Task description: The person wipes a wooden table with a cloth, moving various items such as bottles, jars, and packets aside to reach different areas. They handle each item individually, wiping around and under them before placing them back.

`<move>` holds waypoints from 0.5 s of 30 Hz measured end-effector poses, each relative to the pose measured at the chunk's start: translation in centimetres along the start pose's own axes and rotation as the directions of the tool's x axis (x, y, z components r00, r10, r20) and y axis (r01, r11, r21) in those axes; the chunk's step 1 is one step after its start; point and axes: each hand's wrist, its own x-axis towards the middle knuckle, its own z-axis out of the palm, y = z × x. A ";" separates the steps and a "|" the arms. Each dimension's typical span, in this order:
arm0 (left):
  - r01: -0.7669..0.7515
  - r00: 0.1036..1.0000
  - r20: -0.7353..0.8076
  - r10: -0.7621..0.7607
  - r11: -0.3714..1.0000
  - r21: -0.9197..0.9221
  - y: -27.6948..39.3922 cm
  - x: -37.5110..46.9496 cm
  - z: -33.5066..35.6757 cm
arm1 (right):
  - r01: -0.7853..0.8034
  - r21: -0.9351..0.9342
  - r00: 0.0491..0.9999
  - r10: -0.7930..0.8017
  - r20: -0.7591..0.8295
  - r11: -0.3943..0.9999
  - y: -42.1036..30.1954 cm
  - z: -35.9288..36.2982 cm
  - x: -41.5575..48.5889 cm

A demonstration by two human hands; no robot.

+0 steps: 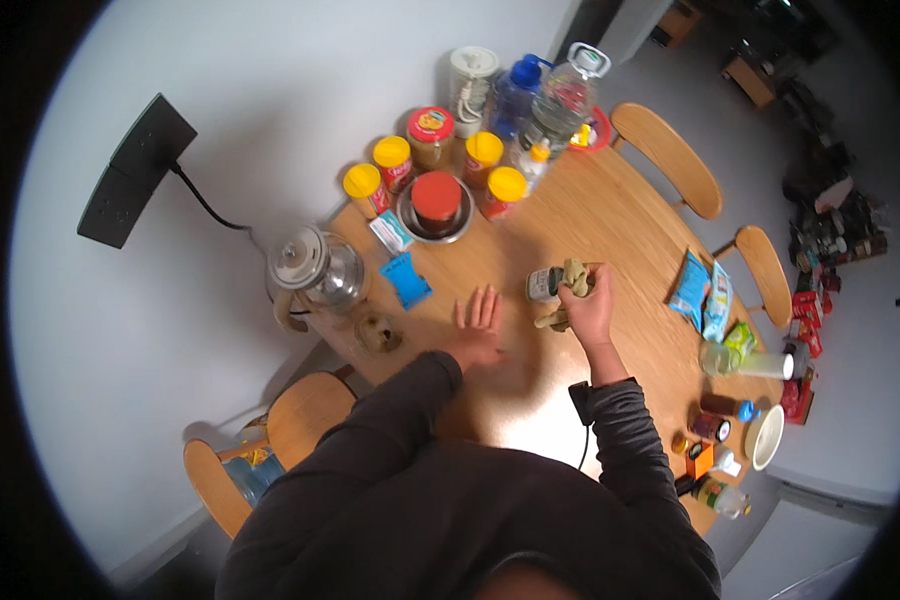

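My right hand [591,304] is closed on a crumpled olive-beige cloth [576,277], whose loose end hangs down to the left near the wooden tabletop [517,262]. Just left of the cloth is a small jar [544,285] with a printed label, partly hidden by it; whether my fingers also touch the jar I cannot tell. My left hand [480,326] lies palm down and blurred at the table, its fingers apart, holding nothing. Beyond it, towards the wall, is a blue packet [406,281].
A glass kettle [326,270] and a glass dish [379,332] stand at the left. Yellow-lidded cans [484,154], a metal bowl [461,225] with a red-lidded jar and large bottles [562,101] line the far side. Snack bags [691,289], jars and a cream bowl [764,437] stand right.
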 end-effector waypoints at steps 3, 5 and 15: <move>0.012 1.000 0.013 -0.013 0.999 0.044 0.5 -0.5 -1.3 | -0.314 0.313 0.949 0.294 0.112 0.896 -1.5 -4.4 -4.7; 0.026 0.994 0.111 -0.014 0.994 -0.105 1.8 0.2 -3.2 | -0.225 0.280 0.974 0.219 0.051 0.933 -2.3 -7.3 -6.8; -0.528 0.821 -0.199 0.535 0.578 -0.622 18.6 -4.4 -4.9 | -0.156 0.554 0.945 0.287 -0.156 0.818 -4.0 -17.6 -14.7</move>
